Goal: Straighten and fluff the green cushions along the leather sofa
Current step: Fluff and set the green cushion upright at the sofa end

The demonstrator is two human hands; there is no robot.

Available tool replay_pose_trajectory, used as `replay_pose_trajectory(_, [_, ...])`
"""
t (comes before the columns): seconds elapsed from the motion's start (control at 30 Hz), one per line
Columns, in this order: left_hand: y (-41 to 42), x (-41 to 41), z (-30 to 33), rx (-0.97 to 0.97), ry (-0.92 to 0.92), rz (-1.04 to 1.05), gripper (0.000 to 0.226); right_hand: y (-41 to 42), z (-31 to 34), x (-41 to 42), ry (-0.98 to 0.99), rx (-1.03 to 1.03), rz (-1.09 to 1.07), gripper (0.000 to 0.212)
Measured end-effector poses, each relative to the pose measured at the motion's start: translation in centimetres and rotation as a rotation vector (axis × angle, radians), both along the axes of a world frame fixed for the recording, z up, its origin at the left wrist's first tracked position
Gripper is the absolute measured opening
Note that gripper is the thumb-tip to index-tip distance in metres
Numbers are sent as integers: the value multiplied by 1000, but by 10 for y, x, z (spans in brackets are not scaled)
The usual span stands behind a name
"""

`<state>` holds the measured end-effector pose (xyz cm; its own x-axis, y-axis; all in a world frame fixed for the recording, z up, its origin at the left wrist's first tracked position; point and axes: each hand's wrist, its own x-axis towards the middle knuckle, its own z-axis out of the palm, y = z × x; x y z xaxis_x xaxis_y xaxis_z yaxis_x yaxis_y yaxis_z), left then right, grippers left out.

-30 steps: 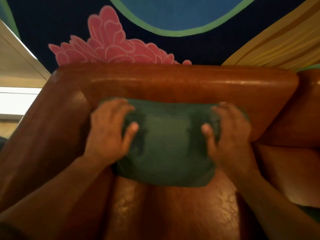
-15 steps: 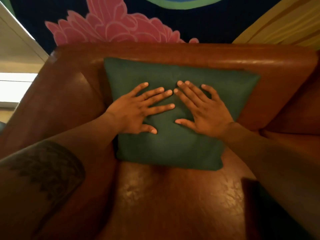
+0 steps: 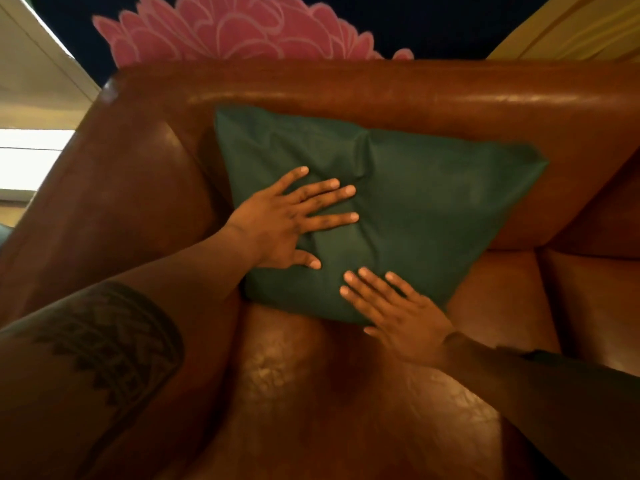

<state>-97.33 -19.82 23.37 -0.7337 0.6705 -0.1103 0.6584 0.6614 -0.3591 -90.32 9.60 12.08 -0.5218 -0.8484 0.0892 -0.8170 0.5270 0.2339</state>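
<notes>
I see a dark green cushion [image 3: 415, 202], square and made of a matte, fine-woven cloth, leaning against the backrest of a brown leather sofa [image 3: 346, 95]. The leather is glossy and smooth along the rounded top of the backrest, and mottled and worn on the seat just below the cushion. The cushion sits in the sofa's corner, its left edge close to the padded armrest [image 3: 114, 188], its bottom edge resting on the seat, its upper right corner reaching out towards the seam between two back sections. Its top edge dips a little near the middle, with a soft crease running down from that dip.

My left hand [image 3: 277, 223] lies flat on the left half of the cushion. Its fingers [image 3: 329, 188] are straight and spread apart, pressing the cloth, which puckers into shallow folds around them; the thumb points down towards the cushion's lower edge. My right hand [image 3: 398, 313] lies over the cushion's bottom edge, fingers straight and slightly apart with the tips on the green cloth, the heel of the hand over the seat. Neither hand grips anything.

The left forearm carries a dark band of geometric tattoo [image 3: 107, 341]. Behind the sofa's backrest I see a painted wall with a large pink flower [image 3: 235, 32] on a dark blue ground, and a yellow painted area at the upper right.
</notes>
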Motion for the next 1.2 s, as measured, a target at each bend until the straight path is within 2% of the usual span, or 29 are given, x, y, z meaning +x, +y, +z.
replay_pose_trajectory(0.1, [3,0,9,46,-5,5,67,10,-14,17,-15,58,260,46])
replay_pose_trajectory(0.17, [9,1,17,115,36,0,64,-2,-6,21,-25,-52,336,27])
replay_pose_trajectory(0.27, [34,5,28,209,98,-80,63,-53,33,9,-42,-198,347,22])
replay_pose_trajectory(0.3, [44,6,28,207,89,-132,63,-70,42,3,-51,-214,350,22])
replay_pose_trajectory(0.37, [58,3,19,172,74,-184,65,-93,46,-10,-62,-210,298,39])
replay_pose_trajectory(0.5, [58,-24,8,117,75,-97,67,-101,25,-14,-68,-153,71,77])
replay_pose_trajectory(0.6, [59,-31,0,68,81,-70,67,-97,10,-11,-32,-91,43,90])
replay_pose_trajectory(0.7, [60,-29,-5,72,75,-66,66,-93,3,-9,-37,9,131,80])
replay_pose_trajectory(0.8, [57,-29,-1,87,52,-60,65,-77,0,3,-69,84,218,52])
replay_pose_trajectory(0.87, [57,-24,6,105,51,-65,67,-54,6,12,-255,-23,258,33])
replay_pose_trajectory(0.93, [54,-18,14,171,89,-11,77,-33,24,13,-326,-251,234,19])
replay_pose_trajectory(1.03, [33,-15,27,285,200,245,92,1,64,3,-226,-754,-231,17])
replay_pose_trajectory(1.07, [21,-15,31,311,224,351,93,15,73,-3,-162,-882,-417,19])
replay_pose_trajectory(1.13, [-6,-18,39,355,239,530,89,35,92,-17,-80,-1089,-754,40])
replay_pose_trajectory(1.2, [-23,-17,46,364,229,555,81,44,104,-38,-183,-1296,-943,63])
